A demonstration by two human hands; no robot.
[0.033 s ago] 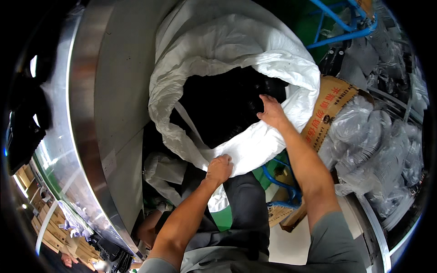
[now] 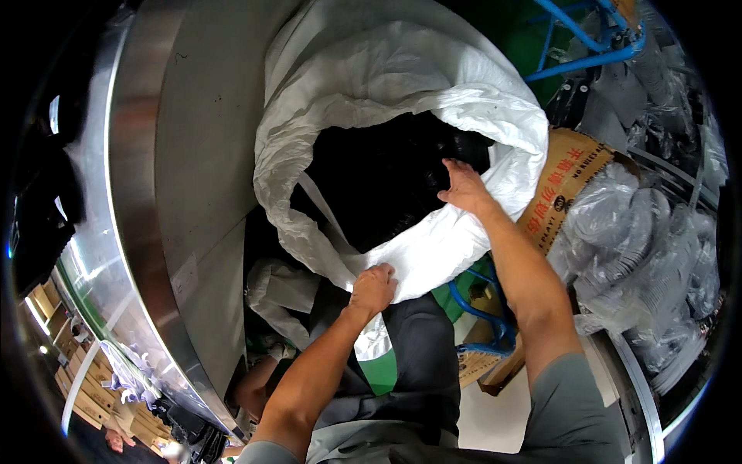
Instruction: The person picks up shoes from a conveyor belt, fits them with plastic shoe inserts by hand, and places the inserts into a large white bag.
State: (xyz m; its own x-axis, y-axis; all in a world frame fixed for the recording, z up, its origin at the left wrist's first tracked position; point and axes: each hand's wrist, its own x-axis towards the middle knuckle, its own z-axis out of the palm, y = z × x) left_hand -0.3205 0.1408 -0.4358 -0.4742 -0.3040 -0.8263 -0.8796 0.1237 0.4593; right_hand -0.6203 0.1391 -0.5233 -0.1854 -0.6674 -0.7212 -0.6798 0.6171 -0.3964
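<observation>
Your sack (image 2: pixel 379 66) stands upright in front of you, its soft white woven-looking fabric creased all over and its rim rolled outward into a thick, uneven ring around a roundish mouth. Your left hand (image 2: pixel 374 288) is on the near rim, its fingers drawn together and curled on the folded cloth, holding it. Your right hand (image 2: pixel 464 189) leans in over the near right rim, thumb standing apart from the fingers, nothing visible between them. Inside lies a dark heap (image 2: pixel 371 182), glossy in spots; it is too dark for you to tell its pieces apart. A flat pale strip (image 2: pixel 323 207) hangs inside the mouth at the left. To your left, a matt grey panel (image 2: pixel 209 124) meets a curved, brushed-metal edge (image 2: pixel 137 155). To your right sit crinkled clear bags (image 2: pixel 618 240) over grey, ribbed-looking contents, and blue tubes (image 2: pixel 587 62) bend at the top. For writing, a brown cardboard box (image 2: pixel 550 174) carries red characters and black print, and a small pale label (image 2: pixel 185 278) on the panel is unreadable.
</observation>
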